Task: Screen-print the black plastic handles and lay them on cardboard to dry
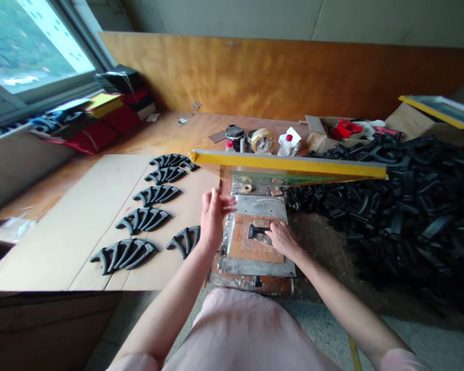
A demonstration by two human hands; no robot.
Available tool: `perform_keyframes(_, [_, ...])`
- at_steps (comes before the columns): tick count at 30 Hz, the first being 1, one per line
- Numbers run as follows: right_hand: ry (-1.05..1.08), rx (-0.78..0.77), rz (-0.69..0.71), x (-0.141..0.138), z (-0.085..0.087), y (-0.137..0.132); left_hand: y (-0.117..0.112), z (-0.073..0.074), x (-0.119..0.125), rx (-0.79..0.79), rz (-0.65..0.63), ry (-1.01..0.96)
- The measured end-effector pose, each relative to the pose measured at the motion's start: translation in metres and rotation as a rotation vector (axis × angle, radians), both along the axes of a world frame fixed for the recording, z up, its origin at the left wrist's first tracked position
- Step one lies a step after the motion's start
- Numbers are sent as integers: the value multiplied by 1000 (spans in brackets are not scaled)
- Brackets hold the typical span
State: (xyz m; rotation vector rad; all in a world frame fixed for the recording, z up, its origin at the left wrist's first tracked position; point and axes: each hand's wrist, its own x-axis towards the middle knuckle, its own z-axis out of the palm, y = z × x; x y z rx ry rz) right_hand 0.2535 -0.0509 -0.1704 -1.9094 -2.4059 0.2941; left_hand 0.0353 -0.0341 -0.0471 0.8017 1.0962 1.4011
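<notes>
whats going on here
A person is working at a bench with both bare hands. Their right hand touches a black part lying on a metal-and-wood jig, while their open left hand is raised beside it, below a lifted yellow-framed screen. More black parts lie in a row on a cardboard sheet, and a large heap of black parts sits to the right.

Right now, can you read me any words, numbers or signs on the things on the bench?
Nothing here can be read clearly.
Jar with the black lid: it has a label, too small and blurred to read.
Little red-topped bottle: its label is too small to read.
White plastic bottle: any writing is too blurred to read.
Roll of tape: no writing can be made out.
</notes>
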Motion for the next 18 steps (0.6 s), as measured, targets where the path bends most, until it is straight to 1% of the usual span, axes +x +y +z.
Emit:
perform_keyframes(1, [6,-25,-27,-7,5,-4,-19,-15,6,-133,-74,1])
perform_keyframes(2, [25,-29,-43,-15,10,-10,-38,-31,12,-307,-249,9])
perform_keyframes(3, [50,-6,-33,-24,16,-18,-57,-47,17,-455,-377,0])
perform_keyframes(4, [78,37,11,-34,21,-28,-74,-61,22,-534,-415,-33])
perform_keyframes(5, [106,85,89,-44,25,-38,-88,-73,24,-557,-425,-77])
perform_keyframes(7, [162,152,286,-58,32,-54,-105,-90,22,-578,-343,-134])
perform_keyframes(8, [182,167,356,-58,35,-56,-109,-97,15,-589,-286,-131])
perform_keyframes(9, [189,183,381,-51,39,-54,-110,-104,4,-602,-224,-102])
perform_keyframes(10, [177,207,348,-36,44,-47,-109,-111,-12,-619,-161,-52])
perform_keyframes(11, [143,241,266,-12,51,-36,-107,-118,-31,-633,-97,12])
perform_keyframes(12, [91,288,143,18,58,-21,-106,-127,-53,-627,-25,82])
perform_keyframes(13, [16,345,-20,54,66,-5,-104,-137,-76,-648,53,155])
perform_keyframes(14, [-67,397,-170,92,73,10,-103,-148,-100,-687,140,246])
perform_keyframes(15, [-145,450,-322,130,79,24,-101,-158,-122,-739,199,342])
perform_keyframes(16, [-216,486,-463,165,83,36,-100,-168,-141,-807,234,424])
perform_keyframes(17, [-275,491,-574,196,84,44,-99,-176,-157,-863,229,533])
perform_keyframes(18, [-317,479,-647,221,83,49,-98,-183,-169,-890,187,646])
